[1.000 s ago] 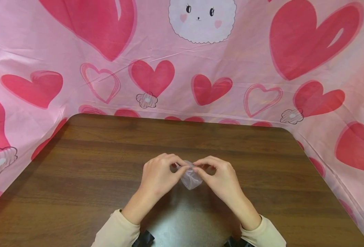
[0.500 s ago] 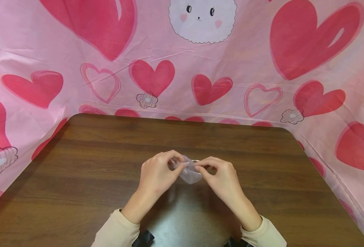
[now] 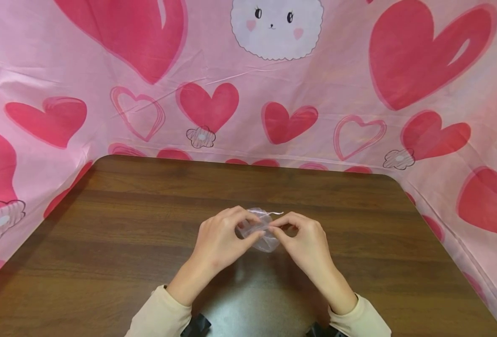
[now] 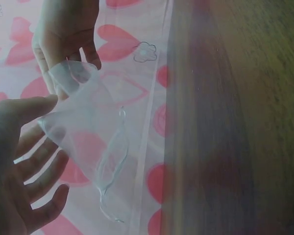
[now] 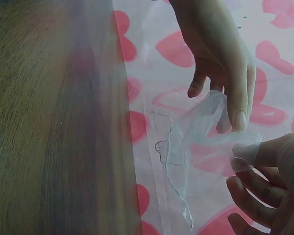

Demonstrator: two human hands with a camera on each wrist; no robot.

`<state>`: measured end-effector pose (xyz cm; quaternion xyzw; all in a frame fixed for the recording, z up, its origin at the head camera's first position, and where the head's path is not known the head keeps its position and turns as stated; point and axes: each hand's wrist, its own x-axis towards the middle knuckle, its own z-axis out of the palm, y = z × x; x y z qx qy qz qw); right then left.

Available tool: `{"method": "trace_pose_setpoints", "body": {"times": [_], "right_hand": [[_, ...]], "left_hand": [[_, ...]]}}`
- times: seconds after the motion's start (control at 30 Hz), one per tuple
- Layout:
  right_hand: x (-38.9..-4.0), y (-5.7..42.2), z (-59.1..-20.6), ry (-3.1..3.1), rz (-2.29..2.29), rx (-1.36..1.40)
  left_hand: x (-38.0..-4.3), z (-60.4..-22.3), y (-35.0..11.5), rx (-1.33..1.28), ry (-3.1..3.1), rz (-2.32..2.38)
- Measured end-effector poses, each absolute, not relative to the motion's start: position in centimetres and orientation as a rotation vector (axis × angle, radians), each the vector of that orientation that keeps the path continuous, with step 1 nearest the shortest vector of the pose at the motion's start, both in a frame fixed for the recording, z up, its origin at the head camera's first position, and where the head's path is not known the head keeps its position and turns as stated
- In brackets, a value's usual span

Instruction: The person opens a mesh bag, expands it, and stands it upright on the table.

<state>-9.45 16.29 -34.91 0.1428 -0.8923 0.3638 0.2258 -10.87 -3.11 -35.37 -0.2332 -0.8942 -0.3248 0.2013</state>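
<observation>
A small sheer white drawstring pouch hangs between my two hands above the wooden table. Its thin string dangles in a loose loop with a trailing end in the left wrist view. My left hand holds the pouch from the left, thumb and forefinger curved around it with a visible gap between their tips. On the other side, my right hand pinches the pouch edge between thumb and forefinger. Through the see-through cloth, in the right wrist view, nothing inside can be made out.
The brown wooden tabletop extends around both hands. Behind and beside it hangs a pink cloth with red hearts. Beige sleeves cover both forearms, and black straps show at the bottom edge.
My left thumb and forefinger have parted and shifted slightly right. The pouch's string now sticks out above, toward the right hand. My right hand stays nearly in place, still pinching.
</observation>
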Motion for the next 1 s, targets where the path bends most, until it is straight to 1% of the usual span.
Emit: {"method": "trace_pose_setpoints", "body": {"times": [0.4,0.77,1.0], "right_hand": [[-9.60,16.29,-35.13,-2.447,1.053,0.443],[-9.58,16.20,-35.19,-2.498,1.017,0.494],[-9.61,16.23,-35.21,-2.483,0.991,0.515]], "left_hand": [[-10.85,-35.32,-3.19,-0.656,-2.482,-0.836],[-10.91,-35.24,-3.30,-0.500,-2.447,-0.892],[-10.90,-35.29,-3.34,-0.473,-2.439,-0.883]]}}
